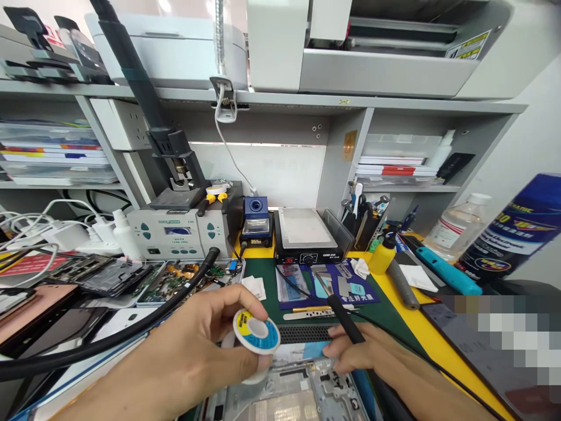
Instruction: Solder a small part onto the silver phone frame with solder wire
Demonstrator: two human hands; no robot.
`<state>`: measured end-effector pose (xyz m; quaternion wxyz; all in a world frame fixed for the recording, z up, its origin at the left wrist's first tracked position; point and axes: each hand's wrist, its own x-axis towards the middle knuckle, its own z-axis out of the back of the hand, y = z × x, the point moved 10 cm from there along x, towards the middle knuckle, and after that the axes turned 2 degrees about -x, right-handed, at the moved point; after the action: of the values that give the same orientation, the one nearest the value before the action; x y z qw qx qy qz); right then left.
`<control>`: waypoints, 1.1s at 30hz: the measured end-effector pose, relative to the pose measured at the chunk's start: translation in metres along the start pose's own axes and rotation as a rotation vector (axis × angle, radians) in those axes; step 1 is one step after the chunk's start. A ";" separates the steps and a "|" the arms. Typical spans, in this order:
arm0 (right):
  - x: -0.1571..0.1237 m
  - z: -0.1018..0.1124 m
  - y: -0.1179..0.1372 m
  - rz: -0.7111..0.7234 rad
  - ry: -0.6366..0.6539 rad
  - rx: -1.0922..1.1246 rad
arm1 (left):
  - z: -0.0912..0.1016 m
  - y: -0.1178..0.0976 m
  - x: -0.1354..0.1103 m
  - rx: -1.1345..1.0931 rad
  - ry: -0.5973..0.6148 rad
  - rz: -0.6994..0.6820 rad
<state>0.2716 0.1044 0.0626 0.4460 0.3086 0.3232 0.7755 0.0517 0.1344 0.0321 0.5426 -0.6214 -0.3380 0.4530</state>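
Note:
My left hand (193, 345) is closed around a small spool of solder wire (256, 334) with a blue and yellow label, held just above an opened phone (298, 392) at the bottom centre. My right hand (363, 354) grips a black soldering iron (339, 307) like a pen, its metal tip (322, 282) pointing up and away from me. The right fingertips rest on the phone's upper edge. A black cord runs from the iron past my right forearm.
A hot-air station (177, 231) and soldering station (257, 225) stand at the back, beside a heating plate (307, 231). A thick black hose (131, 330) crosses the left side. A yellow bottle (382, 254), a clear bottle (456, 225) and a blue spray can (517, 231) stand right.

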 end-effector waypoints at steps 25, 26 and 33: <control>-0.004 0.003 -0.015 -0.123 -0.259 0.205 | -0.022 0.007 -0.013 -0.359 -0.058 0.101; -0.004 0.001 -0.015 -0.114 -0.263 0.218 | -0.021 0.008 -0.013 -0.351 -0.062 0.093; -0.006 -0.004 -0.014 -0.067 -0.339 0.293 | -0.014 0.001 -0.007 -0.251 -0.123 -0.083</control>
<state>0.2780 0.1036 0.0484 0.4700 0.4851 0.3631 0.6418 0.0625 0.1229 0.0323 0.4575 -0.6408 -0.4499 0.4214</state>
